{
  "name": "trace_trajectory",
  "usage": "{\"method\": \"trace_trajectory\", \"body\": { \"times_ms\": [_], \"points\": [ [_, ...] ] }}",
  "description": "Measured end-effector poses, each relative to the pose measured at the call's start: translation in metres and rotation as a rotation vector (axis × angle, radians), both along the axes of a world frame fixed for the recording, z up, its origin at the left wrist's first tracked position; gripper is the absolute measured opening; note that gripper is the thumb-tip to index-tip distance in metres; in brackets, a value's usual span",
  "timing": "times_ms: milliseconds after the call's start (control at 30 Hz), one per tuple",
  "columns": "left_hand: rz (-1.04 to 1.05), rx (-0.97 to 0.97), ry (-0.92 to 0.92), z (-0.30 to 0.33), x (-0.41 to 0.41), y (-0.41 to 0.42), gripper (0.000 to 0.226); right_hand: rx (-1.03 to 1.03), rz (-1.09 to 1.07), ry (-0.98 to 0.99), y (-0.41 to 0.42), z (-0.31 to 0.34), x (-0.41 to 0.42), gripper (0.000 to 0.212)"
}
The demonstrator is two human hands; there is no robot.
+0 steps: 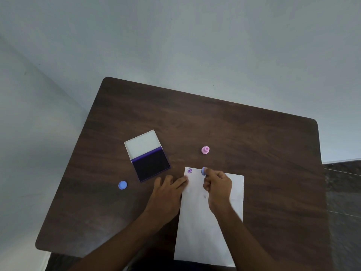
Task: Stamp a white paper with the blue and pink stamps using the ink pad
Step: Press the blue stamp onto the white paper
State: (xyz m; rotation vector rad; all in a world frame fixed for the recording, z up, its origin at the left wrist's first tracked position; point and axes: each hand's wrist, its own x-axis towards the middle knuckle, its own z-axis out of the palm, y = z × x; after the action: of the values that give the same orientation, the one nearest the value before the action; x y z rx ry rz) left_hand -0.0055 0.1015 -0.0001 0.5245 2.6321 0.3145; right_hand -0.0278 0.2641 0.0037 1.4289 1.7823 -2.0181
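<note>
A white paper lies on the near right part of the dark wooden table. One purple print marks its far left corner. My right hand grips the small blue stamp at the paper's far edge, just right of the print. My left hand lies flat, fingers spread, with its fingertips on the paper's left edge. The pink stamp stands upright beyond the paper. The ink pad lies open to the left, its white lid folded back.
A round blue cap lies near the table's left edge, left of the ink pad. Pale walls rise behind the table, and a dark floor shows at the right.
</note>
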Motion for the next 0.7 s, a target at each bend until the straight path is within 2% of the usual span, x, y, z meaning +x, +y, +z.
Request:
{"method": "trace_trajectory", "body": {
  "times_ms": [67,400,700],
  "points": [
    [-0.007,-0.020,0.001,0.001,0.000,0.001,0.057,-0.059,-0.024,0.009,0.002,0.005,0.002,0.013],
    [-0.037,-0.092,-0.040,0.007,-0.014,0.012,0.054,-0.092,-0.039,-0.032,-0.005,0.009,0.003,0.015],
    [-0.042,-0.068,0.021,0.013,-0.017,0.015,0.044,-0.100,-0.044,-0.005,-0.002,0.013,0.008,0.014]
  ]
}}
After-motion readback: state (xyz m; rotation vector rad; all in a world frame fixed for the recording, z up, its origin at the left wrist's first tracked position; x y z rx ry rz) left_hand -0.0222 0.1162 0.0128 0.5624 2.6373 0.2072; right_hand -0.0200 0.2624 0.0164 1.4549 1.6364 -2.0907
